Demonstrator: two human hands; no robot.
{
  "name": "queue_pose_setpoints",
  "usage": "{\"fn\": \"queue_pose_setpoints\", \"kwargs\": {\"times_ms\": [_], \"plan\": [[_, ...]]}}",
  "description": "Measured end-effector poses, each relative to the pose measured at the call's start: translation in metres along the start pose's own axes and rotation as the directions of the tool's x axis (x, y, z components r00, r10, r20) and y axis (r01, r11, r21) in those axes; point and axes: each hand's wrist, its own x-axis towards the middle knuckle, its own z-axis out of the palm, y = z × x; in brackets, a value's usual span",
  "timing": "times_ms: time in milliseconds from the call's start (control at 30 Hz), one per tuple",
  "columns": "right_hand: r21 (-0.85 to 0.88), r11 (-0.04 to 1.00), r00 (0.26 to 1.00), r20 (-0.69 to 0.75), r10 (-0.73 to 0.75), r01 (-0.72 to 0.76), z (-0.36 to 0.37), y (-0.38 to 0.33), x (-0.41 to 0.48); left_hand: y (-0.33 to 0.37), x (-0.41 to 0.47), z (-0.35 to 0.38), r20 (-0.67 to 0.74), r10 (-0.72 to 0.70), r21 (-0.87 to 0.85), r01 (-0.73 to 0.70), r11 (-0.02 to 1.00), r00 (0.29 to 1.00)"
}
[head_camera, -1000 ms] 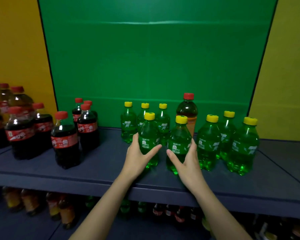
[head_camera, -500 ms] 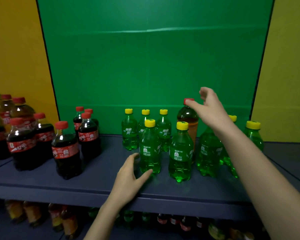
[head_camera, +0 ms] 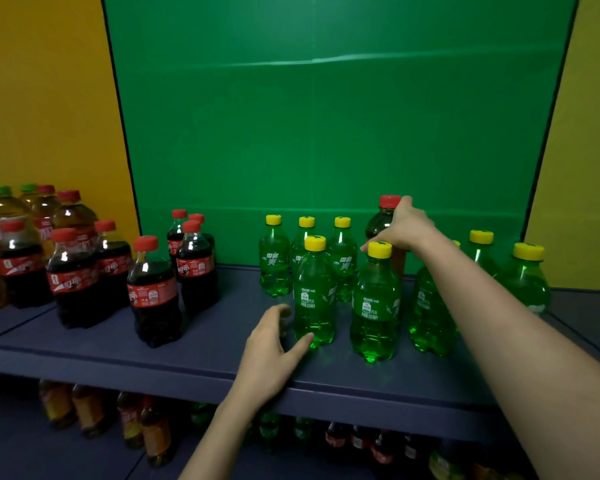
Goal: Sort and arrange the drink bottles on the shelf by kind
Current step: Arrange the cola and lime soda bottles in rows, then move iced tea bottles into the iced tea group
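reaching past 8 green bottles (head_camera: 314, 296), right hand (head_camera: 407, 226) grips 1 red-capped bottle (head_camera: 378, 225).

Green bottles (head_camera: 314, 299) with yellow caps (head_camera: 315, 243) – dark colas (head_camera: 154, 292) red-capped, red-labelled

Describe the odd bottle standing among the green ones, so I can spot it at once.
Look at the green back panel and the cluster of yellow-capped green bottles before it on the shelf. At the cluster's back stands the red-capped bottle, gripped by the right hand. It alone there is taller, dark brown and red-capped.
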Motion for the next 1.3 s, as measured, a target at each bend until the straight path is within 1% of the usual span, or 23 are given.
{"fn": "queue_pose_setpoints", "kwargs": {"times_ms": [167,267,367,467,533,633,700,767,833,900,1000,1067,1167,1300], "plan": [[-0.062,0.996,0.996,-0.051,-0.074,0.071,-0.001,0.000,-0.001,-0.001,-0.006,0.000,-0.057,0.017,0.041,-0.014,0.999,0.998],[-0.028,0.989,0.979,-0.144,-0.146,0.144,-0.012,-0.004,-0.006,-0.003,-0.012,-0.001,-0.090,0.037,0.065,-0.031,0.997,0.995],[0.024,0.967,0.919,-0.315,-0.235,0.255,-0.035,-0.016,-0.017,-0.005,-0.017,-0.002,-0.106,0.067,0.080,-0.058,0.995,0.992],[0.088,0.919,0.813,-0.502,-0.293,0.386,-0.058,-0.034,-0.032,-0.003,-0.019,-0.004,-0.104,0.082,0.032,-0.079,0.996,0.991],[0.118,0.846,0.722,-0.590,-0.361,0.520,-0.069,-0.047,-0.038,0.000,-0.022,-0.009,-0.104,0.098,-0.048,-0.103,0.994,0.990],[0.203,0.672,0.609,-0.654,-0.449,0.713,-0.077,-0.070,-0.050,-0.001,-0.032,-0.027,-0.159,0.136,-0.104,-0.154,0.983,0.978],[0.287,0.527,0.553,-0.694,-0.462,0.800,-0.075,-0.086,-0.060,-0.006,-0.040,-0.047,-0.231,0.141,-0.117,-0.171,0.978,0.963],[0.371,0.383,0.522,-0.721,-0.455,0.846,-0.069,-0.103,-0.075,-0.015,-0.049,-0.071,-0.302,0.115,-0.122,-0.158,0.980,0.946],[0.457,0.283,0.537,-0.732,-0.419,0.844,-0.056,-0.121,-0.091,-0.029,-0.058,-0.099,-0.356,0.069,-0.134,-0.125,0.983,0.932],[0.553,0.218,0.592,-0.704,-0.392,0.804,-0.038,-0.141,-0.105,-0.046,-0.066,-0.129,-0.389,0.037,-0.136,-0.097,0.986,0.920],[0.760,0.095,0.723,-0.562,-0.401,0.643,0.000,-0.170,-0.128,-0.070,-0.079,-0.177,-0.409,-0.014,-0.139,-0.047,0.989,0.912],[0.852,0.028,0.783,-0.466,-0.412,0.523,0.033,-0.187,-0.147,-0.088,-0.084,-0.209,-0.412,-0.057,-0.167,-0.014,0.986,0.910],[0.915,0.000,0.839,-0.369,-0.400,0.402,0.090,-0.209,-0.175,-0.117,-0.087,-0.255,-0.380,-0.088,-0.172,0.024,0.985,0.921],[0.941,0.013,0.871,-0.308,-0.382,0.338,0.160,-0.238,-0.202,-0.154,-0.078,-0.302,-0.325,-0.084,-0.137,0.041,0.990,0.942]]}}
